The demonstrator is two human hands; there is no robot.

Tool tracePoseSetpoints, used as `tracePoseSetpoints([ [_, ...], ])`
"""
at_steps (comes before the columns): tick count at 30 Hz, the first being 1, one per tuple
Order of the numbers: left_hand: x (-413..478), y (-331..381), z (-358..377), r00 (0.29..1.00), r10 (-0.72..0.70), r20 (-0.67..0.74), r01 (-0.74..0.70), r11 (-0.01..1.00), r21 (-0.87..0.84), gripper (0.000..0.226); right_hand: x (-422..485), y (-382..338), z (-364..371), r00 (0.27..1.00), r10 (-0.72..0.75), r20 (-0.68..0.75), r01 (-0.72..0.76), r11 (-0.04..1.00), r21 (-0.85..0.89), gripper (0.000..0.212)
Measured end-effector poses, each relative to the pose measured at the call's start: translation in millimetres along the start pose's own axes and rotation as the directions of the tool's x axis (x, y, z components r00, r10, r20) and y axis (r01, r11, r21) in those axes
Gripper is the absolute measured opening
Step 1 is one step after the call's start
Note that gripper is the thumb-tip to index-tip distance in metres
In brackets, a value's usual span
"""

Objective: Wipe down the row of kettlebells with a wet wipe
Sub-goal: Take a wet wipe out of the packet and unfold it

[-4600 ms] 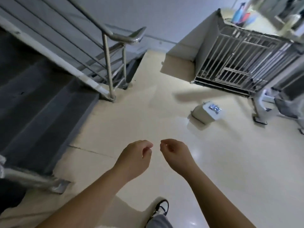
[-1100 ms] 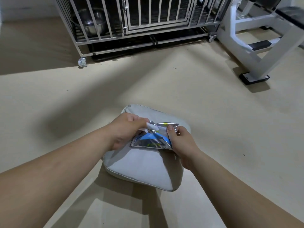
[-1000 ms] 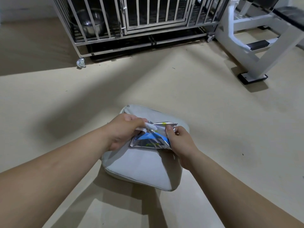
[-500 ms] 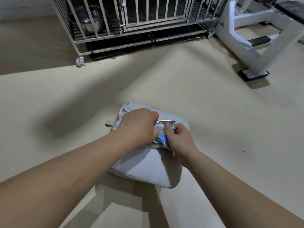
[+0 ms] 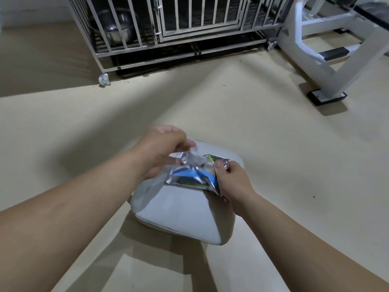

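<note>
A silver and blue wet wipe packet (image 5: pixel 194 175) rests on a grey cushion (image 5: pixel 185 211) on the floor. My right hand (image 5: pixel 231 182) pinches the packet's right edge and holds it down. My left hand (image 5: pixel 162 150) is above the packet's top, fingers pinched on a crumpled white wet wipe (image 5: pixel 194 159) that sticks up out of the opening. No kettlebells are in view.
A metal barred cage (image 5: pixel 179 28) on castors stands ahead, with a steel bowl (image 5: pixel 115 28) inside it. A white weight bench frame (image 5: pixel 328 60) stands at the right with a black foot pad. The beige floor (image 5: pixel 273 154) surrounds the cushion.
Half a second ago my left hand covered the packet's opening; now it has lifted up and left, drawing a white wipe out. My right hand keeps its hold on the packet.
</note>
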State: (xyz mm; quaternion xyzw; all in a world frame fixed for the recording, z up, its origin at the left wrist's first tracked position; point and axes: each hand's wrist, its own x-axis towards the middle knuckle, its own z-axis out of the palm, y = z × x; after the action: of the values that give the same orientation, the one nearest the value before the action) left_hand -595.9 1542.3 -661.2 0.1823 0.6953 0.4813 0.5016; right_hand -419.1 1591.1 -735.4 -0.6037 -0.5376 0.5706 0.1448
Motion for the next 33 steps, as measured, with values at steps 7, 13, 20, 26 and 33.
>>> tracePoseSetpoints([
  [7, -1, -17, 5, 0.980, 0.164, 0.109, -0.196, 0.871, 0.450, 0.012, 0, 0, 1, 1.000, -0.008, -0.004, 0.008, 1.000, 0.007, 0.031],
  [13, -1, -2, 8, 0.991, 0.131, 0.002, -0.117, 0.878, 0.464, 0.003, 0, 0, 1, 1.000, -0.009, -0.012, 0.009, 1.000, -0.003, 0.031],
  [20, 1, 3, -1, 0.995, -0.091, -0.041, 0.100, 0.915, 0.391, 0.010, 0, 1, 2, 1.000, -0.010, -0.017, 0.010, 1.000, 0.001, 0.032],
  [26, -1, 11, -3, 0.967, -0.237, 0.098, 0.226, 0.968, 0.109, 0.014, 1, 1, 6, 0.999, -0.005, -0.039, 0.004, 1.000, -0.012, 0.024],
  [33, -9, 28, -21, 0.909, -0.239, 0.342, 0.291, 0.950, -0.108, 0.026, 0, 2, 7, 0.998, 0.004, -0.063, -0.004, 1.000, -0.004, 0.025],
])
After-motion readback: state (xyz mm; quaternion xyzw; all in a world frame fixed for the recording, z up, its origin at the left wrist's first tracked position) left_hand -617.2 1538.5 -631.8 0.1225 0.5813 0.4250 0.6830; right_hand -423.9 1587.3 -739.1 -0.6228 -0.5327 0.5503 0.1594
